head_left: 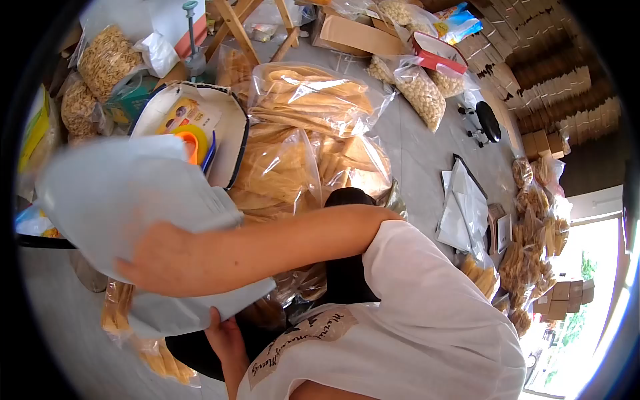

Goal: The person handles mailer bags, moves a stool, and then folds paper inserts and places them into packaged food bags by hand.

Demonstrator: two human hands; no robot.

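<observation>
Grey sheeting [193, 200] is spanning your lap side, its upper part crossing in front of the white box [241, 127]; a snag on that rim could be tearing or skewing it. Your right hand [167, 257] is blurring over it, half-curled, grip impossible to tell. Your left hand [228, 340] is bending its fingers at the lower edge, hold unclear; loose layers could be slipping. Bagged goods [280, 167] are crowding ahead; floor [417, 163] is opening rightward.
</observation>
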